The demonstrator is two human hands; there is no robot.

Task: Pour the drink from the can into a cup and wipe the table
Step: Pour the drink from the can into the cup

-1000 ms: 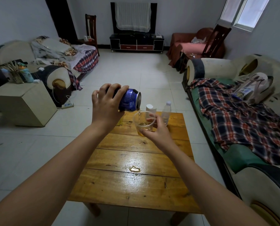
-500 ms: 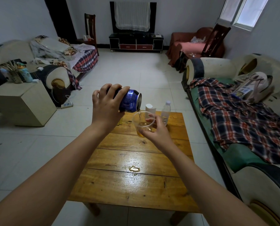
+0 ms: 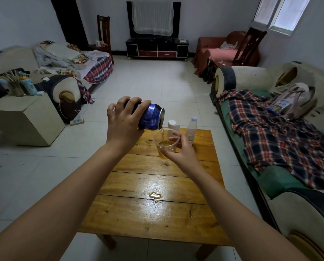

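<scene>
**Pouring over the wooden desk**

Above your glossy wooden plank desk [image 3: 157, 213], your left hand [image 3: 123, 125] grips the tilted blue metal can [image 3: 151, 117], streaming amber drink into the clear plastic cup [image 3: 165, 146] clasped by your right hand [image 3: 181, 151]. A small puddle [image 3: 155, 194] lies mid-desk.

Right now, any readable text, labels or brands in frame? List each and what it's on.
None can be read.
Blue can in the left hand: white print on its side, too small and blurred to read.
Packet on the right sofa: a printed label, illegible.
Clear bottle and white cylinder: no text visible.
</scene>
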